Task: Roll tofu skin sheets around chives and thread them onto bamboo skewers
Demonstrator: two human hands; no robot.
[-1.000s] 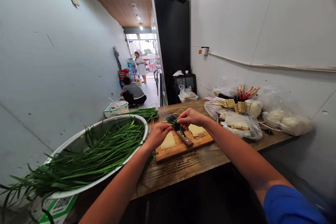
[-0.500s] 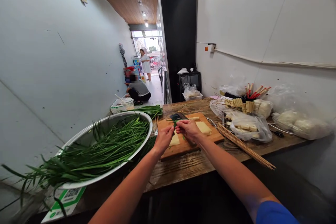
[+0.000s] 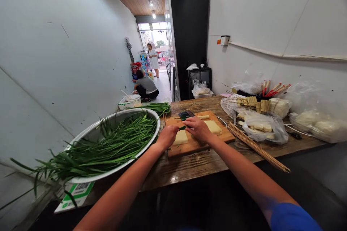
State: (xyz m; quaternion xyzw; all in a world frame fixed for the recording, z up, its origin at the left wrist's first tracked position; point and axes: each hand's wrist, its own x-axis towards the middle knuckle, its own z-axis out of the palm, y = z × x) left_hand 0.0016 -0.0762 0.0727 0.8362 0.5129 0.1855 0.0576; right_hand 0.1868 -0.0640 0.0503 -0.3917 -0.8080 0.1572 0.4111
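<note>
My left hand [image 3: 167, 137] is closed on one end of a small bunch of green chives [image 3: 182, 128]. At its other end, my right hand [image 3: 198, 128] pinches the same bunch, over a wooden cutting board [image 3: 177, 151]. Pale yellow tofu sheets [image 3: 181, 137] lie on the board below and between my hands, with another tofu stack [image 3: 213, 127] beyond my right wrist. A dark cleaver blade [image 3: 185, 115] rests on the board just behind my fingers. Close by is a pale rolled piece [image 3: 203, 117].
Left of the board stands a large metal basin [image 3: 157, 126] heaped with long chives [image 3: 121, 140]. Bamboo skewers [image 3: 257, 147] lie on the right, near a plastic bag of pale pieces [image 3: 264, 127]. Two people, one crouching person [image 3: 146, 86] and one standing person [image 3: 153, 59], are far back.
The view has tilted down and shifted slightly left. My hands have drawn a little apart, lower over the board, with the bunch stretched between them.
</note>
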